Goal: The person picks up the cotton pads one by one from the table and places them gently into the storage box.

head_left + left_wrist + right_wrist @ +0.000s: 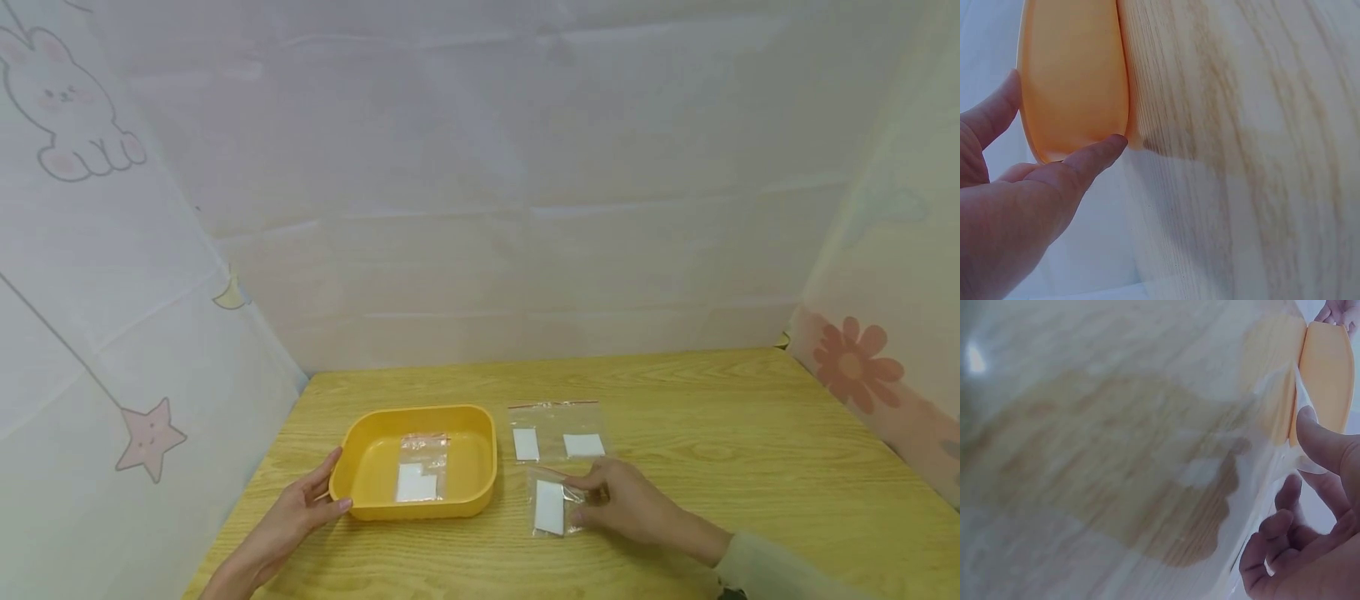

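Observation:
My left hand (288, 521) holds the left end of a yellow plastic tray (487, 500), with thumb and fingers spread across its end. Inside the tray lies a clear zip bag (422, 452) with white pieces in it. My right hand (626, 504) pinches the right side of another small clear zip bag (550, 507), which holds a white rectangle. In the right wrist view, the thumb and index finger meet on the plastic (1302, 394), while the other fingers curl below. Behind that bag, clear bags with white rectangles (527, 444) (583, 445) lie on the table.
The wood-grain table (697, 425) extends to the right of the bags and behind the tray. A pale sheet (525, 250) with printed cartoon figures hangs around its back and sides. The right sleeve (772, 571) lies over the table's front right.

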Action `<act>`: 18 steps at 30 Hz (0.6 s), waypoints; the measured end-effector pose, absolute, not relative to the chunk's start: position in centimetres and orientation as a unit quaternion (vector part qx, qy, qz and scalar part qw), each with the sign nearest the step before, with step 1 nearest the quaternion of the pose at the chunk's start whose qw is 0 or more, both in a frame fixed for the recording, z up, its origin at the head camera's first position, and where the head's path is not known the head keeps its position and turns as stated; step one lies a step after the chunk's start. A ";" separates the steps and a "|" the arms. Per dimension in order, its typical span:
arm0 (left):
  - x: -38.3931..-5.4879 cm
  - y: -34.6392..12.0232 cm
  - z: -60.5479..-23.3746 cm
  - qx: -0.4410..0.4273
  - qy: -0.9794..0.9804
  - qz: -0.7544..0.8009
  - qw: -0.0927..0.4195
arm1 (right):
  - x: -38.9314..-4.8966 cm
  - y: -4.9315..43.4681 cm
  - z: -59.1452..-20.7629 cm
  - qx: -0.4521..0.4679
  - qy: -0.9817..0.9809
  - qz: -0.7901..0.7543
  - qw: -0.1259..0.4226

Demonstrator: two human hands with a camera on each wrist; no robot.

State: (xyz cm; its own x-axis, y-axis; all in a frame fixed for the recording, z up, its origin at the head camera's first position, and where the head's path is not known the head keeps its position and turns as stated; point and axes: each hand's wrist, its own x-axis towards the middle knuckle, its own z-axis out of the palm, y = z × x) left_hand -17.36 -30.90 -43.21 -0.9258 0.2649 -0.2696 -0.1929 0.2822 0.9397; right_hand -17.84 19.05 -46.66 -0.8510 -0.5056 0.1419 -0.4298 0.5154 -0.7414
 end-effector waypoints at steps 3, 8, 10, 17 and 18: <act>-17.4 -30.9 -43.3 0.021 0.779 0.597 0.191 | -18.1 19.0 -46.7 -0.270 0.865 -0.420 0.057; -17.5 -31.0 -43.3 0.019 0.780 0.596 0.191 | -18.1 18.9 -46.7 -0.273 0.855 -0.436 0.068; -17.5 -31.0 -43.4 0.020 0.779 0.597 0.193 | -18.1 18.9 -46.7 -0.276 0.851 -0.441 0.067; -17.5 -31.0 -43.3 0.024 0.779 0.596 0.194 | -18.3 18.9 -46.7 -0.274 0.841 -0.462 0.067; -17.5 -31.0 -43.3 0.025 0.779 0.596 0.194 | -18.3 18.9 -46.7 -0.272 0.839 -0.466 0.069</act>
